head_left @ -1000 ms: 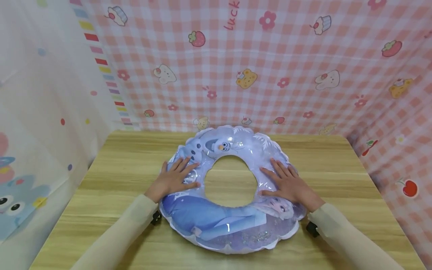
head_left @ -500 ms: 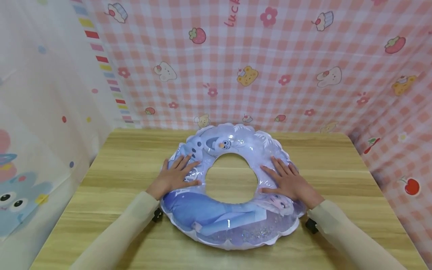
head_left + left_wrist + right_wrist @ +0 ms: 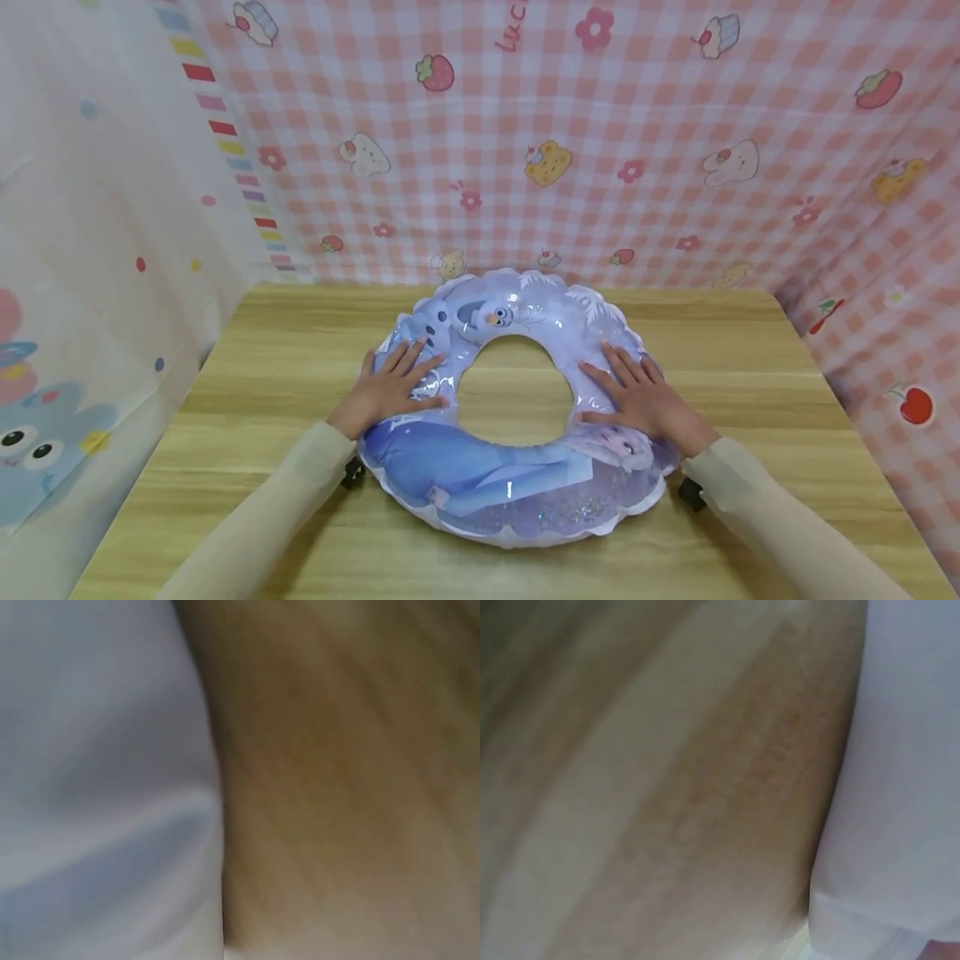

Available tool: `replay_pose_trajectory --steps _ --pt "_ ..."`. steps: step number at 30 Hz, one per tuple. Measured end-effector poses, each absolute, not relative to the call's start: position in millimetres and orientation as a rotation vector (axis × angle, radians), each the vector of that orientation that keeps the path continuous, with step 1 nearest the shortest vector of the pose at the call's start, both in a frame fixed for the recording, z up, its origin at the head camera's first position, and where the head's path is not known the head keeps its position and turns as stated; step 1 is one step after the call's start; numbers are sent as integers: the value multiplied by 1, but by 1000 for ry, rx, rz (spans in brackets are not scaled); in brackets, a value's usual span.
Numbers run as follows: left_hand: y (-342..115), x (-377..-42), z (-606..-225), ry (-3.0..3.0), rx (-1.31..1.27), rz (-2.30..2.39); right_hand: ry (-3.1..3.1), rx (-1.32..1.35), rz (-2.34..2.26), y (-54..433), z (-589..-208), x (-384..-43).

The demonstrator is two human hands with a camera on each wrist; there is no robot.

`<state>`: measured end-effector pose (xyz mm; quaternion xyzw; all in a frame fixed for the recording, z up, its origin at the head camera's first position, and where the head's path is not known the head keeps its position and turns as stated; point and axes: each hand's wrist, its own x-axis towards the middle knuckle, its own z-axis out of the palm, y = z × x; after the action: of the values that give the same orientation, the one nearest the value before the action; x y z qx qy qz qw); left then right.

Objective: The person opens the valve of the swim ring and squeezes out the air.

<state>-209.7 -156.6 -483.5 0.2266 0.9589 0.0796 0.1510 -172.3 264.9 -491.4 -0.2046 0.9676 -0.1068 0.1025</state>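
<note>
An inflated swim ring [image 3: 510, 500] lies flat in the middle of the wooden table, pale lilac and blue with a scalloped edge. A snowman and a figure in a blue dress are printed on it. My left hand [image 3: 386, 392] rests on the ring's left side with fingers spread. On the opposite side my right hand [image 3: 641, 400] lies palm down, its fingers spread too. The left wrist view shows the ring's whitish side wall [image 3: 105, 787] close up; the right wrist view has its pale side wall [image 3: 900, 772] at the right edge.
The wooden table [image 3: 225, 417] shows through the ring's hole and all around it. Behind stands a pink checked curtain [image 3: 487, 125] with cartoon prints. A white printed curtain [image 3: 90, 208] hangs at the left. Small black wrist devices show below both wrists.
The ring, table and curtain sit slightly higher in the head view, all shifting together. Both hands keep their places on the ring.
</note>
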Motion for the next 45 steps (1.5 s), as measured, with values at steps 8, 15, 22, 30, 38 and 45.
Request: replay_pose_trajectory --steps 8,15,22,30,38,45 --pt "-157 -214 -484 2755 663 231 2820 -564 -218 270 -502 -183" --pt "-157 -214 -485 2722 651 216 2817 -572 -213 271 -507 -182" --pt "-156 -216 -486 2746 650 225 2810 -591 -320 272 -500 -179" --pt "-159 -212 -483 2779 666 349 2866 -661 -436 275 -492 -173" --pt "-167 -214 -485 2850 663 640 2897 -656 -489 277 -480 -178" --pt "-170 -214 -471 2912 710 847 2921 -582 -590 276 -459 -169"
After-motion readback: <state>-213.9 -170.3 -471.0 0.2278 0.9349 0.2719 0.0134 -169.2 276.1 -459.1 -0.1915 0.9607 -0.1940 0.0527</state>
